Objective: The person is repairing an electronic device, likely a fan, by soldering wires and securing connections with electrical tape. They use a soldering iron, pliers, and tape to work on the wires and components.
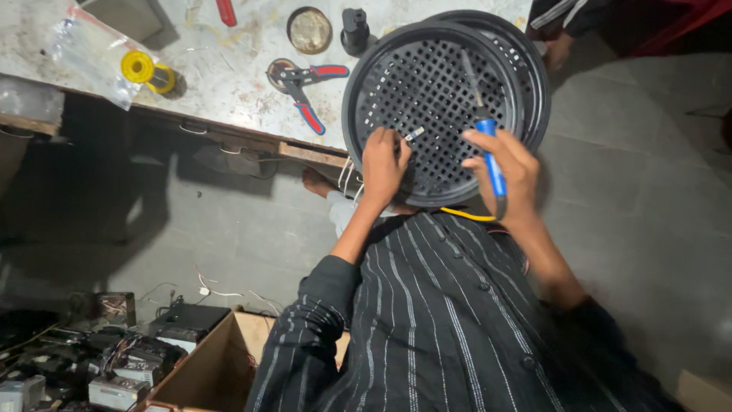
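A round black grille with a mesh of square holes (pixel 427 84) leans over the edge of the workbench, with a second black ring (pixel 526 53) behind it. My left hand (pixel 383 164) rests on the grille's lower part and pinches a small light piece (pixel 414 135). My right hand (pixel 509 172) is closed around a soldering iron with a blue handle (pixel 492 149); its metal tip (pixel 471 76) points up across the mesh. A yellow wire (pixel 465 215) runs below the grille.
On the stained bench (pixel 229 69) lie red-and-blue pliers (pixel 309 95), a yellow solder spool (pixel 141 69) by a plastic bag, a round tin lid (pixel 309 30) and a black cylinder (pixel 354 30). A cardboard box (pixel 210 366) and electronic parts (pixel 114 366) sit on the floor. Another person's foot (pixel 557 49) shows at top right.
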Action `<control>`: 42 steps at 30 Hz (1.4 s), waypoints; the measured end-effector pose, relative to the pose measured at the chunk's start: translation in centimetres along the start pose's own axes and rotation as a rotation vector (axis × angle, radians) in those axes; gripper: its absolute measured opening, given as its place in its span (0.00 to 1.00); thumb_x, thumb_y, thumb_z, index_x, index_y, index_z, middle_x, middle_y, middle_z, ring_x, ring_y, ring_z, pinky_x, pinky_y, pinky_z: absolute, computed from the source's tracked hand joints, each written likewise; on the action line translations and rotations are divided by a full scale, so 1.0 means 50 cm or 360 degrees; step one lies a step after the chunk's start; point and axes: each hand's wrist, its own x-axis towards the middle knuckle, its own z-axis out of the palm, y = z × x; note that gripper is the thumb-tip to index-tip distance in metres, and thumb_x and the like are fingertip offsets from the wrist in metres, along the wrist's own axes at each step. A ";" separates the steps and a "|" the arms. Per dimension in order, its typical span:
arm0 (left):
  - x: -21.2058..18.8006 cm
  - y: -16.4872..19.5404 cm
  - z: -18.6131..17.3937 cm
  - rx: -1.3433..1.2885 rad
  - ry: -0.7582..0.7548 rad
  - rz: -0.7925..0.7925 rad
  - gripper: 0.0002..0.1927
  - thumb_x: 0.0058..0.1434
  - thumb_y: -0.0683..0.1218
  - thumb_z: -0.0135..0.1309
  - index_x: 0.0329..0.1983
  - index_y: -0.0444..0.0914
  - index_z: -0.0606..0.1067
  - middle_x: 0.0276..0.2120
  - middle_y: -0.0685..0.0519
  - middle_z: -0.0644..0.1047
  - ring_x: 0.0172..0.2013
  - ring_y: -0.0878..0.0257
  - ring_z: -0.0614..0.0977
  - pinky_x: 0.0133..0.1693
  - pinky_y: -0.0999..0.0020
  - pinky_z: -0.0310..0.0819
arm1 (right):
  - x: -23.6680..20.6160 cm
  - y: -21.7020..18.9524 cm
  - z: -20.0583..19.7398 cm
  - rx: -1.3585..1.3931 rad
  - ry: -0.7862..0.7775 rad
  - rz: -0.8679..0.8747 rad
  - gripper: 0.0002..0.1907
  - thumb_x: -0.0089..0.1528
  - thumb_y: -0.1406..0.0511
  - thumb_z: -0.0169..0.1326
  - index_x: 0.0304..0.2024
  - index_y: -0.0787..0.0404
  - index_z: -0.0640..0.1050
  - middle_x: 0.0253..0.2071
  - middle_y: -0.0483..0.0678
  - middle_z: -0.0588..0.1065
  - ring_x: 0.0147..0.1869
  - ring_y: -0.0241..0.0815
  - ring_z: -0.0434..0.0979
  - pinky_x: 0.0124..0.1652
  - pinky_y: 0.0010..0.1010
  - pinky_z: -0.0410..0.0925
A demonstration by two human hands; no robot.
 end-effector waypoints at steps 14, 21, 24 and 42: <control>-0.001 -0.007 0.004 -0.0105 0.0005 -0.0054 0.06 0.59 0.39 0.57 0.33 0.31 0.73 0.31 0.41 0.73 0.36 0.42 0.77 0.40 0.51 0.71 | 0.007 0.140 0.157 -0.0067 -0.0298 -0.0382 0.16 0.60 0.75 0.56 0.50 0.62 0.72 0.49 0.56 0.72 0.51 0.56 0.76 0.50 0.41 0.71; -0.006 -0.013 0.007 -0.0088 0.0014 -0.0013 0.06 0.60 0.39 0.58 0.34 0.32 0.72 0.32 0.41 0.73 0.38 0.42 0.77 0.41 0.50 0.70 | 0.009 0.161 0.171 -0.0015 -0.0372 -0.0314 0.18 0.60 0.76 0.53 0.52 0.62 0.72 0.50 0.57 0.73 0.49 0.56 0.76 0.46 0.39 0.71; -0.007 -0.013 0.007 -0.0101 0.0014 -0.0022 0.06 0.60 0.39 0.58 0.35 0.32 0.73 0.33 0.41 0.73 0.38 0.42 0.76 0.41 0.50 0.70 | 0.009 0.163 0.175 -0.0024 -0.0313 -0.0385 0.20 0.58 0.77 0.54 0.52 0.61 0.72 0.50 0.57 0.72 0.50 0.58 0.76 0.48 0.40 0.71; -0.004 -0.008 -0.011 -0.0137 -0.0073 0.0074 0.04 0.61 0.37 0.56 0.36 0.31 0.73 0.34 0.40 0.72 0.39 0.40 0.76 0.43 0.49 0.69 | 0.012 0.172 0.179 -0.0041 -0.0389 -0.0331 0.18 0.58 0.78 0.54 0.50 0.62 0.73 0.45 0.55 0.70 0.44 0.57 0.75 0.42 0.41 0.70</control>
